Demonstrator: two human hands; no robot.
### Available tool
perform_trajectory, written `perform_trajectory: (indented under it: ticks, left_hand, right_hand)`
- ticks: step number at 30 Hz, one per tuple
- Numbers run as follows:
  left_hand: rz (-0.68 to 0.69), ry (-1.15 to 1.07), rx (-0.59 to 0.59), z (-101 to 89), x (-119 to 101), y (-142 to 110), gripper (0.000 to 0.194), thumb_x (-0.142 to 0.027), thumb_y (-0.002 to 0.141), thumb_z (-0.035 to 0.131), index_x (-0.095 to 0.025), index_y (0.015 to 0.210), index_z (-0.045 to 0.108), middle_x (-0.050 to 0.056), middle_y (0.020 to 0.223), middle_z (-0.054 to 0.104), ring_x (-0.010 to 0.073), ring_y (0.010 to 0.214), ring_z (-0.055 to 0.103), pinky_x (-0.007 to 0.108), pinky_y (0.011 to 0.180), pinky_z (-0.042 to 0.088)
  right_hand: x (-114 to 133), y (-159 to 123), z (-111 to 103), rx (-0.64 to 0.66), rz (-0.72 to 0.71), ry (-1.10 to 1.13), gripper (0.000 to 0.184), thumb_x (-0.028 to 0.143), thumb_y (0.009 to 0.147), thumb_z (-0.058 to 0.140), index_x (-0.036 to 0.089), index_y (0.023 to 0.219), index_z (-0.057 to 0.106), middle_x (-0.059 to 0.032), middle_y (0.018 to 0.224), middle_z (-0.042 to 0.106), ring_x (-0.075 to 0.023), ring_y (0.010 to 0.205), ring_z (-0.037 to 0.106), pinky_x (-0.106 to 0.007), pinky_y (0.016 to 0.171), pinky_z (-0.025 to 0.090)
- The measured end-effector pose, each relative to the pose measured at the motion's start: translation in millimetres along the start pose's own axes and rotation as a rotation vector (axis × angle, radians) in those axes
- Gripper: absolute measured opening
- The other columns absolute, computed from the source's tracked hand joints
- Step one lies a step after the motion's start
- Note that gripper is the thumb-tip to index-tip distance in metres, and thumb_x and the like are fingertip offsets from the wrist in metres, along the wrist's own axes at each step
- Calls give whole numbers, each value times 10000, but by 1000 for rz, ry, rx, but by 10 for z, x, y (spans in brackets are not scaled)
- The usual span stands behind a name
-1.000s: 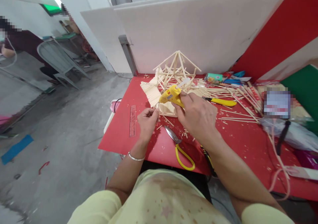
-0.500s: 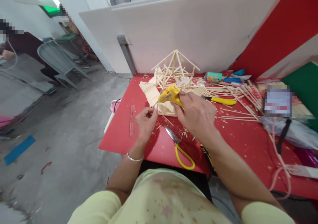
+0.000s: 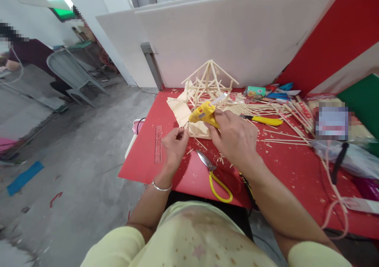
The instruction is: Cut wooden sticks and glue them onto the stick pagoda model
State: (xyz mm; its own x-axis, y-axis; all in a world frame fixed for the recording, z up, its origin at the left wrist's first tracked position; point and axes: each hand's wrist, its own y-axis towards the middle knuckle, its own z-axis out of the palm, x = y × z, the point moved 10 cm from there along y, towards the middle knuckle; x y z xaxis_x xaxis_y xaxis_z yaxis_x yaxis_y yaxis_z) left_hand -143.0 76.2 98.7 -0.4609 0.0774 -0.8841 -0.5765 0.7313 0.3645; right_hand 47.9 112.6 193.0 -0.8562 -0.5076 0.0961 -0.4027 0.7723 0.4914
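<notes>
My right hand [image 3: 235, 139] is wrapped round a yellow glue gun [image 3: 203, 113] whose nozzle points down and left at a small stick. My left hand [image 3: 174, 144] pinches that thin wooden stick [image 3: 184, 128] at the gun's tip. Just behind stands a house-like frame of wooden sticks [image 3: 207, 85] with flat stick panels [image 3: 179, 110] beside it on the red table [image 3: 142, 156].
Yellow-handled scissors [image 3: 214, 176] lie in front of my hands, a clear ruler [image 3: 158, 144] to the left. A yellow cutter [image 3: 263, 120], loose sticks [image 3: 281, 117] and plastic bags [image 3: 346, 156] fill the right side. White boards [image 3: 225, 34] stand behind. A grey chair [image 3: 69, 73] is on the floor at left.
Almost nothing has moved; both hands hold the same pose at the glue gun's tip, with only a slight shift of the view.
</notes>
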Motion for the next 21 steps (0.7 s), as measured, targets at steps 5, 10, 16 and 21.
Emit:
perform_trajectory:
  ticks: [5,10,16,21]
  left_hand:
    - [111,121,-10,-7,-61,2,220,-367,829,661,-213,674,690,1,622,603,128,594,486,252,622,373]
    - [175,120,-25,-18,-35,4,210,-365,809,686,-225,655,661,11,617,578,142,604,476,257,621,340]
    - [242,169,-35,-28,-12,4,158,-357,819,684,-236,717,679,29,645,593,160,633,518,270,645,360]
    - [300,227,-16,-12,-37,-5,152,-342,845,666,-233,740,681,29,649,592,157,624,514,272,649,361]
  right_hand:
    - [-12,4,4,-1,11,8,401,358,977,450,184,1327,538,-77,1023,677,-200,882,598,-308,641,276]
    - [-19,3,5,-7,9,11,388,361,977,442,185,1306,550,-82,1024,684,-202,881,599,-304,635,268]
    - [-10,-17,-22,-26,7,27,351,357,970,470,197,1264,574,-69,1028,693,-197,875,613,-303,634,277]
    - [-5,-37,-4,-18,15,22,357,359,972,466,194,1271,571,-76,1033,695,-203,887,615,-302,637,277]
